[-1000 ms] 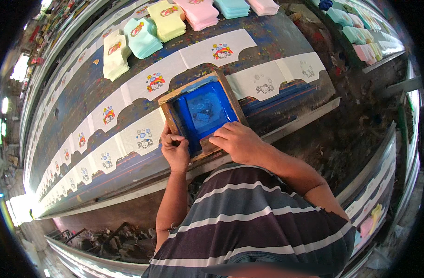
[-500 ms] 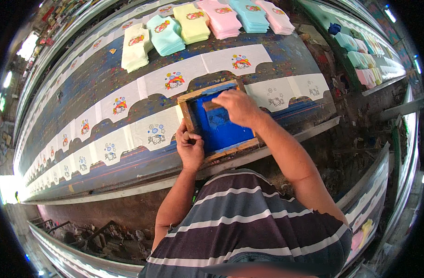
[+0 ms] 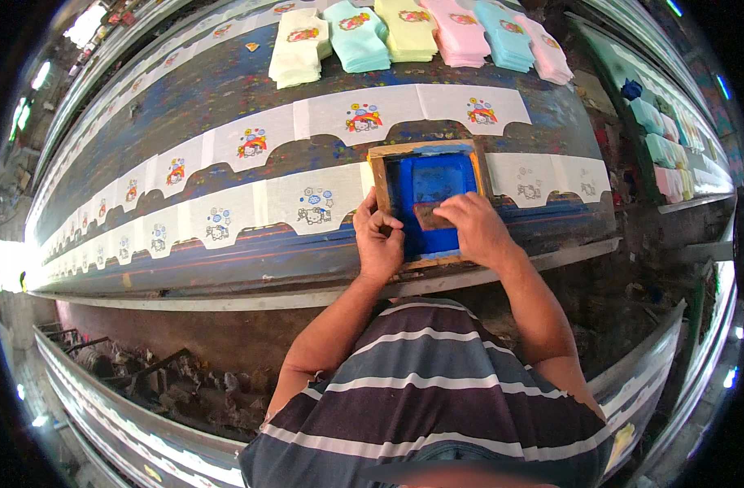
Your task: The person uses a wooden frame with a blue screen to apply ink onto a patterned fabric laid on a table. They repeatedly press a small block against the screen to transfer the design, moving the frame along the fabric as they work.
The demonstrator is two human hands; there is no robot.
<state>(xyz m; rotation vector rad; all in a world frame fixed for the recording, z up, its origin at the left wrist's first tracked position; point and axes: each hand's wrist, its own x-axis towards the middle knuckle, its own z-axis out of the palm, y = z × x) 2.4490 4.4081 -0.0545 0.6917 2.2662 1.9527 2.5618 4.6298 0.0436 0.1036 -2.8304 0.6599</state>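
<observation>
A wooden screen printing frame (image 3: 480, 167) with blue ink on its mesh lies over the near row of white cloth pieces (image 3: 270, 213). My left hand (image 3: 380, 246) is closed at the frame's left side, fingers curled against the wood. Inside the frame, my right hand (image 3: 482, 232) grips a small squeegee (image 3: 426, 217), pressed to the mesh near the frame's near end. Blue ink (image 3: 438, 175) covers much of the screen around a paler rectangular patch. Cloth left of the frame bears outline figures with blue shapes; cloth to its right (image 3: 555, 180) has outlines only.
A farther row of white cloth (image 3: 307, 122) carries multicoloured prints on the dark, ink-specked table (image 3: 217, 106). Several stacks of pastel cloth (image 3: 412, 41) stand at the back. The table's pale near edge (image 3: 323, 297) runs before me. Another table with stacks (image 3: 661, 150) is at right.
My right hand has drawn the squeegee from the frame's far end toward its near end. My left hand stays at the frame's left side. The whole view has shifted.
</observation>
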